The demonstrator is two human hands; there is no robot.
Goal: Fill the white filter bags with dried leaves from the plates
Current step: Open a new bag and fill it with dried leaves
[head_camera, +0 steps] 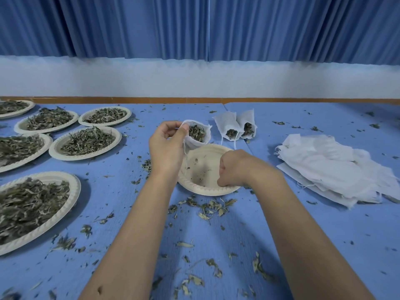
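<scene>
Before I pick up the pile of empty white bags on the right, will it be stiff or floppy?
Probably floppy: the pile of empty bags lies rumpled. Likely light, as the cloth looks thin. Layers may slide apart; they sit loosely.

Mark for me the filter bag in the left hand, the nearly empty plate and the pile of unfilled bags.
held filter bag (192, 142): head view, its white lower wall.
nearly empty plate (201, 169): head view, bare inner floor.
pile of unfilled filter bags (333, 165): head view, middle of the top sheet.
</scene>
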